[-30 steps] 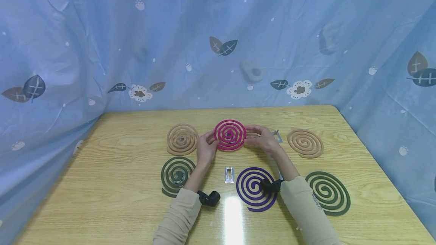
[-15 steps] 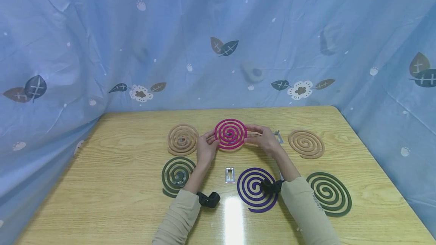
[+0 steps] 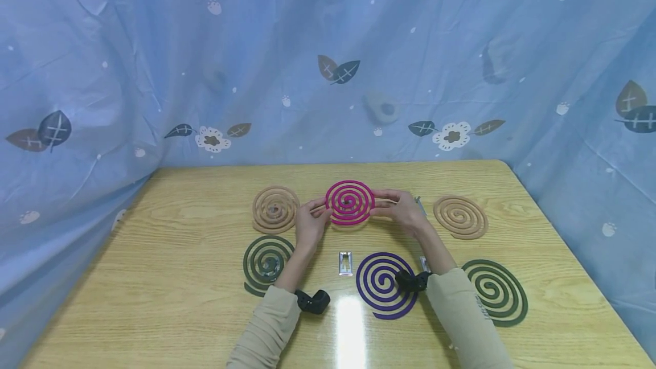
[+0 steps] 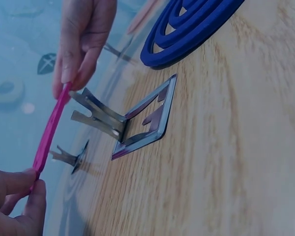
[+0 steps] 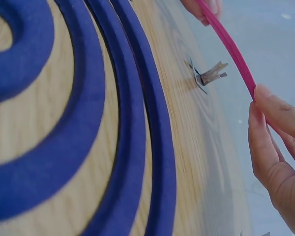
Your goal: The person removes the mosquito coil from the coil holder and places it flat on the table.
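Note:
A pink mosquito coil (image 3: 348, 203) is held level above the table's far middle. My left hand (image 3: 311, 225) pinches its left edge between thumb and fingers, and my right hand (image 3: 405, 209) pinches the right edge. Just beyond the coil in the left wrist view, a small metal coil stand (image 4: 64, 157) has its prongs up, apart from the coil. Nearer me sits another metal stand (image 3: 345, 263), its split prongs raised from a cut-out plate. To its right lies a purple coil (image 3: 383, 281), which looks blue in the wrist views.
On the left, a tan coil (image 3: 274, 232) and a dark green coil (image 3: 269, 265) sit over metal stands. A second tan coil (image 3: 459, 214) and green coil (image 3: 490, 286) lie on the right. More stands (image 3: 425, 263) show by my right arm. A blue curtain (image 3: 287, 61) borders the table.
The pink coil and my right hand have shifted slightly to the right. Both hands keep their pinch on its edges.

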Demonstrator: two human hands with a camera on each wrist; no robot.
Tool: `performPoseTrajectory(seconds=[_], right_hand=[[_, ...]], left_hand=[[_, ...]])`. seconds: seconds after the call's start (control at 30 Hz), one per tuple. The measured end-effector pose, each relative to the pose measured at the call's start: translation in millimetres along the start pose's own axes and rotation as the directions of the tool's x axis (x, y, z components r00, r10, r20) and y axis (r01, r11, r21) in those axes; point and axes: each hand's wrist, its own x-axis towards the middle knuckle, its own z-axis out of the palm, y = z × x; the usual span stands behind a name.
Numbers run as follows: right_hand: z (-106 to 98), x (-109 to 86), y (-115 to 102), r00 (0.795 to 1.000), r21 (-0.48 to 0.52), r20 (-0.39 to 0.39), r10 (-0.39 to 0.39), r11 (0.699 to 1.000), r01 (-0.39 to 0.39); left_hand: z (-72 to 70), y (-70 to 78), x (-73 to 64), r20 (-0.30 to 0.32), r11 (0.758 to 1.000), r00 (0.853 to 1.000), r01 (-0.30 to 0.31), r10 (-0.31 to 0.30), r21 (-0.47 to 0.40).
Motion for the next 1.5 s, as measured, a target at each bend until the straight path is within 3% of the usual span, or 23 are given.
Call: performPoseTrajectory(seconds=[0.33, 0.57, 0.77, 0.9, 1.27, 1.5], right_hand=[[-5.8, -4.8, 0.3, 1.0, 0.007, -0.003, 0.009, 1.0, -0.009], [-14.4, -8.5, 4.0, 0.999, -0.046, 0.03, -0.032, 0.998, 0.033], [-20.9, -13.0, 3.6, 1.0, -0.056, 0.023, -0.009, 0.998, 0.011], [-23.9, -16.3, 3.3, 1.0, -0.045, 0.026, -0.001, 0.999, 0.002], [-33.4, -24.9, 5.3, 1.0, -0.045, 0.024, -0.006, 0.999, 0.007], [-39.0, -29.0, 4.4, 1.0, -0.064, 0.008, 0.003, 0.998, -0.003]], left_hand=[[4.3, -3.2, -2.0, 0.019, 1.0, 0.999, -0.026, 0.026, -0.005], [7.9, -3.3, -3.9, 0.059, 1.0, 0.998, -0.031, 0.031, -0.004], [11.3, -1.2, -7.4, 0.074, 0.999, 0.997, -0.038, 0.036, 0.032], [13.7, -1.3, -8.9, 0.08, 0.998, 0.995, -0.057, 0.056, 0.007], [22.1, -3.3, -12.7, 0.11, 0.999, 0.993, -0.034, 0.031, 0.026], [27.7, -2.7, -16.5, 0.121, 0.997, 0.99, -0.076, 0.071, 0.034]])
